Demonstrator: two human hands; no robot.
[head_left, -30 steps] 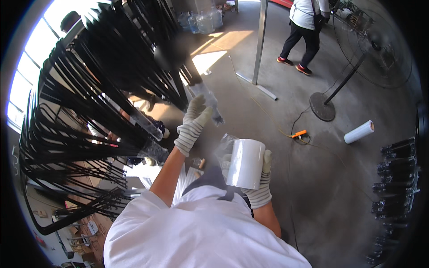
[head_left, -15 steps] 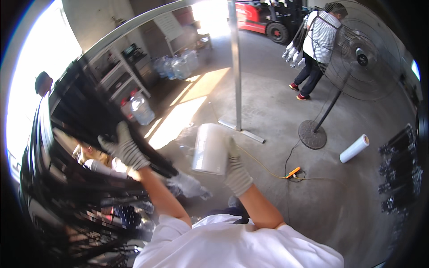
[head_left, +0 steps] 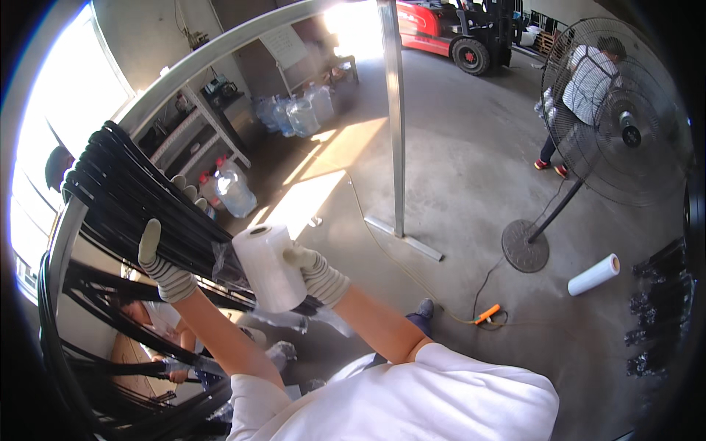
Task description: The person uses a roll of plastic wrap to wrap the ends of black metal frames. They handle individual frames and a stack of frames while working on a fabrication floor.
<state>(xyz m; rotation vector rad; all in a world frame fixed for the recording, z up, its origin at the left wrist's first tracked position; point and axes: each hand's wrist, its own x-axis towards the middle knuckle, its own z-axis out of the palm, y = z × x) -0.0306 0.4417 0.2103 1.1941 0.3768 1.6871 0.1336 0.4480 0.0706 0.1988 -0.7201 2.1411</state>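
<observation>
A roll of clear stretch film (head_left: 271,266) stands nearly upright in my right hand (head_left: 318,275), whose striped, gloved fingers wrap its right side. Beside it, loose film (head_left: 229,263) shows against a thick bundle of black flexible strips or tubes (head_left: 154,198), hung over a metal rail. My left hand (head_left: 165,268), in a matching glove, is at the near side of this bundle with its visible fingers stretched upward. I cannot tell whether it touches the strips.
A metal post (head_left: 393,132) rises ahead. At the right are a pedestal fan (head_left: 625,125), another film roll (head_left: 593,275), wrapped black bundles (head_left: 658,309) and an orange socket strip (head_left: 487,314) with cords. One person (head_left: 588,84) bends behind the fan; another (head_left: 151,323) works beyond the strips.
My right hand has carried the film roll left to the black bundle. My left hand has shifted left and slightly lower. The person by the fan has moved right and bent down.
</observation>
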